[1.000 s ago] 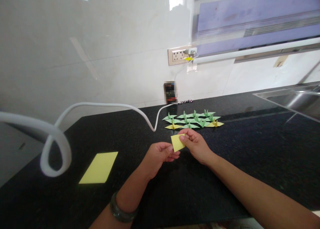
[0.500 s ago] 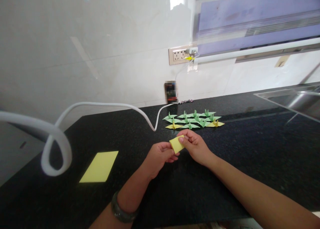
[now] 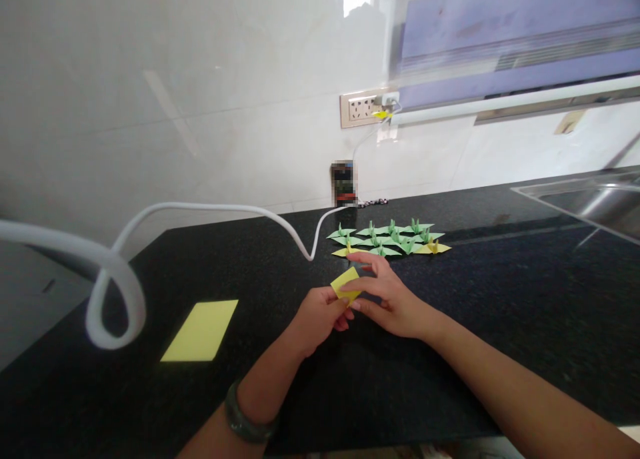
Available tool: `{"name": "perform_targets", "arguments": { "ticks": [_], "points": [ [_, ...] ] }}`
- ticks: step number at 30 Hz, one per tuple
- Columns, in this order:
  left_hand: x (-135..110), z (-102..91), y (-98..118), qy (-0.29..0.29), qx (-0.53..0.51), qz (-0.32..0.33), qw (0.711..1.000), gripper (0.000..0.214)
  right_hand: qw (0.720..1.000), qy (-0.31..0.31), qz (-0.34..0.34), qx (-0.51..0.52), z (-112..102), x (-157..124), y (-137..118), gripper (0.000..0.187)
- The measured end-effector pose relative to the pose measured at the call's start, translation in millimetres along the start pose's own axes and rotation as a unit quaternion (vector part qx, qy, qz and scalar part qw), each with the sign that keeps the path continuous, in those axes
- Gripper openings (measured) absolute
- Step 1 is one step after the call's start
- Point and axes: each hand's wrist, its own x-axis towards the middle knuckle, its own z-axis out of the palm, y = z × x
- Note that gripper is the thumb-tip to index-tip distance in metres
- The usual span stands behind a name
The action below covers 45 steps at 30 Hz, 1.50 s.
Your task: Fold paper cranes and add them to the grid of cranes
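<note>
A small folded square of yellow paper is pinched between the thumb and fingers of my left hand, above the dark countertop. My right hand is at the paper's right side with its fingers apart. Its index finger reaches across the face of the paper and its thumb is by the lower corner; whether they press on it is hard to see. Just beyond my hands stand several green paper cranes in rows. A yellow paper crane sits at their right end, and another yellow one is partly covered by my right fingers.
A flat yellow paper sheet lies on the black countertop at left. A thick white cable loops across the left side. By the wall stands a blurred-out dark object. A metal sink is at right.
My right hand has let go of the paper's upper right corner and spread its fingers, with the index finger now across it. The paper has shifted slightly left in my left hand.
</note>
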Motion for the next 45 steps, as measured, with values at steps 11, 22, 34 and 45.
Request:
{"name": "perform_targets", "arguments": {
  "ticks": [11, 22, 34, 45],
  "points": [
    [3.4, -6.5, -0.3, 0.094, -0.099, 0.044, 0.990, 0.032, 0.998, 0.038, 0.026, -0.044, 7.1, -0.9, 10.5, 0.010],
    [1.3, -2.7, -2.2, 0.048, -0.097, 0.037, 0.993, 0.032, 0.980, 0.116, 0.160, 0.000, 21.2, -2.6, 17.0, 0.010],
    [-1.0, 1.8, -2.1, 0.047, -0.065, 0.031, 0.996, 0.034, 0.963, 0.146, 0.226, -0.007, 25.0, -5.5, 18.9, 0.012],
    [2.3, 3.1, -7.2, 0.082, -0.006, 0.037, 0.996, 0.035, 0.965, 0.136, 0.223, 0.025, 25.1, -4.7, 14.1, 0.012]
  ]
}}
